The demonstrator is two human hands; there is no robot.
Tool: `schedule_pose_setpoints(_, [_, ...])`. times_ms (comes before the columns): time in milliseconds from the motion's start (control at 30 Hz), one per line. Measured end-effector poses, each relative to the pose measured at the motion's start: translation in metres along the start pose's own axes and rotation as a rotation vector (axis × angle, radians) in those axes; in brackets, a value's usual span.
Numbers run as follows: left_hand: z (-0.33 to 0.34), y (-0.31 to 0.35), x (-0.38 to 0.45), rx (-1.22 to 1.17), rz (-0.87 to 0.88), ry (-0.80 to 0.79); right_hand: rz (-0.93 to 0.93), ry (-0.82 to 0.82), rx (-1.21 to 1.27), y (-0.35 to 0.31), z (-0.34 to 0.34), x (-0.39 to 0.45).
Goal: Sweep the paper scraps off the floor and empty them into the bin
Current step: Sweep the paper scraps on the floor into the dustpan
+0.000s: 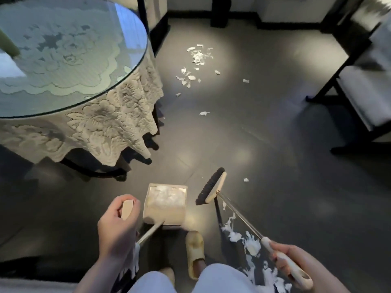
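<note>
White paper scraps [197,58] lie scattered on the dark floor ahead, with single bits nearer, one [245,179] just right of the broom head. My left hand [118,227] grips the beige handle of a cream dustpan [165,205] that holds some white scraps. My right hand [289,261] grips the handle of a broom whose dark-bristled head [211,187] hovers right of the pan. A dark bin [220,12] stands by the far wall.
A round table [118,123] with a lace cloth and glass top fills the left. A dark-framed chair [359,89] stands at the right. My slippered foot [194,250] is just behind the dustpan. A black garment with white print hangs near my right leg.
</note>
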State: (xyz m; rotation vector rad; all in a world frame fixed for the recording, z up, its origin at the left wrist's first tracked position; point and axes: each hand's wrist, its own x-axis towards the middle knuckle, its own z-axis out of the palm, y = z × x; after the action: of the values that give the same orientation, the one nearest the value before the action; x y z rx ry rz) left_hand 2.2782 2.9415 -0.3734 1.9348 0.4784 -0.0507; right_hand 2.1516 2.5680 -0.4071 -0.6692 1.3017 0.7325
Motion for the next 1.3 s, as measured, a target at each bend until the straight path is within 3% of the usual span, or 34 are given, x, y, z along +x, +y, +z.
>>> schedule_pose_setpoints(233, [-0.01, -0.004, 0.001, 0.05, 0.137, -0.188, -0.063, 0.027, 0.194, 0.064, -0.009, -0.018])
schedule_pose_setpoints(567, [-0.049, -0.028, 0.013, 0.044, 0.179, -0.253, -0.2, -0.048, 0.47, 0.135, 0.013, -0.009])
schedule_pose_setpoints(767, [-0.023, -0.021, -0.015, 0.087, 0.253, -0.423, -0.166, 0.151, 0.263, 0.199, -0.016, -0.005])
schedule_pose_setpoints(933, [-0.009, -0.031, -0.031, 0.111, 0.269, -0.441, -0.236, 0.296, 0.266, 0.24, -0.046, -0.026])
schedule_pose_setpoints(1133, [0.001, -0.028, -0.049, 0.068, 0.22, -0.388, -0.29, 0.294, 0.333, 0.252, -0.062, -0.039])
schedule_pose_setpoints(1300, [0.009, -0.021, -0.077, 0.07, 0.236, -0.471, -0.271, 0.219, 0.371, 0.259, -0.066, -0.028])
